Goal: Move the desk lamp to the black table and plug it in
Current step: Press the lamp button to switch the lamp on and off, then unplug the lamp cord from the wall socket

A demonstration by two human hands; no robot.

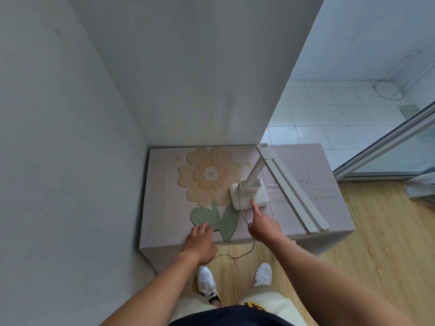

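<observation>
White desk lamp stands on the flower-print table, dead ahead of the right hand. Its index fingertip touches the base and grips nothing. Left hand lies flat, farther away. Lamp's long head angles back toward the person.

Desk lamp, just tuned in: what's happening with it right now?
A person stands at a low table covered with a flower-print cloth, set in a wall corner. The white desk lamp stands upright on it, not lifted yet. The right hand touches the front of the lamp's base with its index finger. The left hand rests flat on the cloth near the front edge. The lamp's cord trails off that edge onto the wooden floor. No black table is in view.
</observation>
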